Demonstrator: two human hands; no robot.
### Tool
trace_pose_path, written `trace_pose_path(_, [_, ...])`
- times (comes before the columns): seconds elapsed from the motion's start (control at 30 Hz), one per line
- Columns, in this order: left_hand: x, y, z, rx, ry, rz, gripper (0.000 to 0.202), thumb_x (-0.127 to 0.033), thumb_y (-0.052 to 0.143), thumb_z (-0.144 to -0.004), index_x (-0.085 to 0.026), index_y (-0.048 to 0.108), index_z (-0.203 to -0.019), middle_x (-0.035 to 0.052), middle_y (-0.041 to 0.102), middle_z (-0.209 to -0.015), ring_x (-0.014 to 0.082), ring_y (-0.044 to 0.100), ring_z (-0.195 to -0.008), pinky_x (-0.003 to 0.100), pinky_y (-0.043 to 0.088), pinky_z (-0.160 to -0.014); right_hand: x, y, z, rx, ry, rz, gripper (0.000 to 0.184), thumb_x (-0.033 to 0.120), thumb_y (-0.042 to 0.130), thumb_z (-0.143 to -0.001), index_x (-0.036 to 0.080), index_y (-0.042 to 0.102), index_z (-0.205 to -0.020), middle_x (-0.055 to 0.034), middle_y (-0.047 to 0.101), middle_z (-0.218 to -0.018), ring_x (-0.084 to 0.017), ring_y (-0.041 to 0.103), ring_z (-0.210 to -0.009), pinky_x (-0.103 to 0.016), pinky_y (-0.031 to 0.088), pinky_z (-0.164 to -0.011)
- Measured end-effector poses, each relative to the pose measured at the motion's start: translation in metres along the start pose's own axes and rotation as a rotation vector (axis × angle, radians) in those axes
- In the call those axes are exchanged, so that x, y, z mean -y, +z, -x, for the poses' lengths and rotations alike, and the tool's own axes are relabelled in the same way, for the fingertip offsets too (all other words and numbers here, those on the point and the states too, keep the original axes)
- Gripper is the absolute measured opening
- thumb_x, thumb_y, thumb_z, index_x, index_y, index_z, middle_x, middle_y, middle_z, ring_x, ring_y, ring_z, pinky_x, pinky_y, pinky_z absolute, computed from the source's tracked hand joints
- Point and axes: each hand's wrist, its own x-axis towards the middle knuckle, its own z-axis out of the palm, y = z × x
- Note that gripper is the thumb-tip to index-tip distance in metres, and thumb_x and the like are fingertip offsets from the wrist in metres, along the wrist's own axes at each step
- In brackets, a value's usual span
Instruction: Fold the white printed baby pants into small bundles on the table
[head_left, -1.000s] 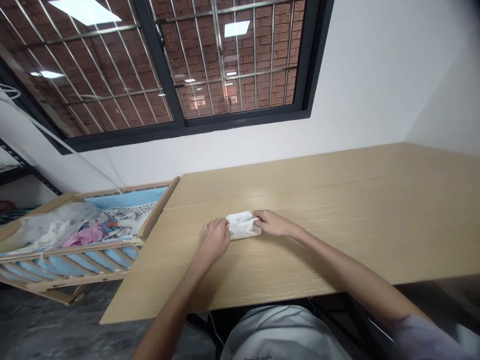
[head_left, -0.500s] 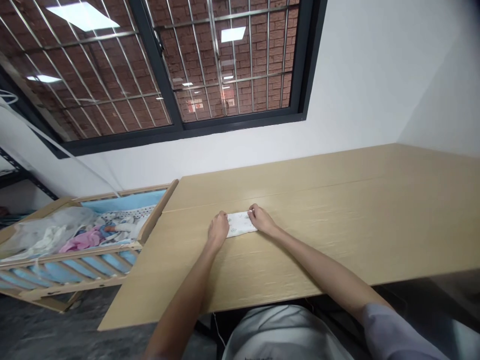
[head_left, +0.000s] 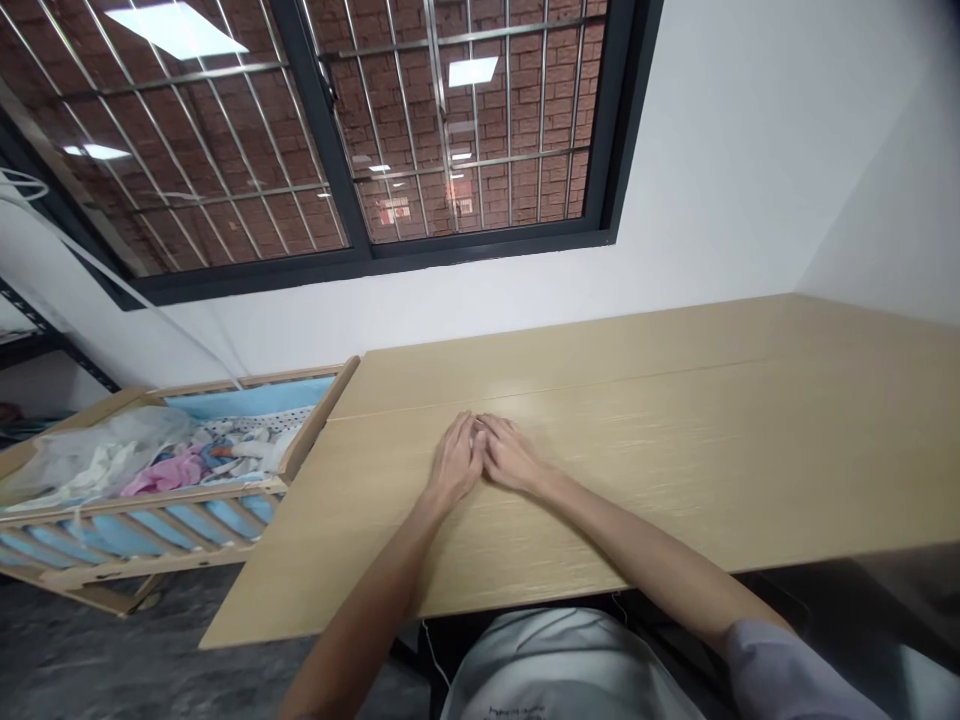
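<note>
2 hands point(head_left: 456, 460) over there, 1 table point(head_left: 637, 430) under them, 1 crib point(head_left: 180, 497) off to their left, 1 window point(head_left: 332, 150) beyond them, 2 panes point(head_left: 487, 130) in it

Indoor light is bright and even; white rectangles point(head_left: 472, 71) glare in the window point(head_left: 328, 130). The table point(head_left: 750, 450) shines faintly, with soft shadows beside the arms point(head_left: 615, 530), dimmer space below its near edge, and blurred stretching toward its right end.

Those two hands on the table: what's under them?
Wood-grain tabletop shows around the left hand and right hand; what lies beneath them is covered and can't be told.
</note>
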Motion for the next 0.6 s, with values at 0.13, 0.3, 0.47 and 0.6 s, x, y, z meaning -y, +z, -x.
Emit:
trace_pose_path(0.13, [-0.008,0.013,0.011,0.118,0.069,0.0,0.069,-0.051,0.02,-0.104,-0.007,0.028,-0.155,0.0174,0.028,-0.164,0.0238,0.02,-0.154,0.041,0.022,-0.124,0.007,0.013,0.006,0.194,-0.054,0.089,0.07,0.03,0.048,-0.092,0.005,0.033,-0.156,-0.0233,0.032,-0.16,-0.033,0.027,-0.15,-0.05,0.021,-0.122])
trace_pose_path(0.3, [-0.005,0.018,0.012,0.247,-0.041,-0.055,0.079,-0.059,0.01,-0.101,-0.005,0.017,-0.159,0.0188,0.012,-0.167,0.0263,0.006,-0.156,0.046,0.013,-0.126,0.004,0.014,0.006,0.261,0.014,0.123,0.068,0.03,0.043,-0.094,0.004,0.034,-0.156,-0.021,0.032,-0.161,-0.033,0.026,-0.151,-0.048,0.015,-0.124])
trace_pose_path(0.47, [0.009,0.015,0.013,0.304,-0.101,-0.064,0.087,-0.066,0.007,-0.098,-0.004,0.011,-0.159,0.0183,0.003,-0.168,0.027,-0.002,-0.156,0.045,0.009,-0.127,-0.006,-0.003,0.01,0.303,0.133,0.095,0.076,0.05,0.029,-0.1,0.002,0.027,-0.158,-0.0196,0.024,-0.163,-0.031,0.021,-0.153,-0.046,0.014,-0.125])
trace_pose_path(0.6, [0.021,0.008,0.015,0.345,-0.143,-0.057,0.093,-0.071,0.011,-0.095,-0.004,0.01,-0.159,0.02,0.003,-0.168,0.03,-0.002,-0.156,0.049,0.009,-0.126,-0.02,-0.016,0.017,0.338,0.187,0.004,0.086,0.065,0.018,-0.1,0.003,0.024,-0.159,-0.0189,0.02,-0.164,-0.029,0.018,-0.154,-0.043,0.015,-0.125])
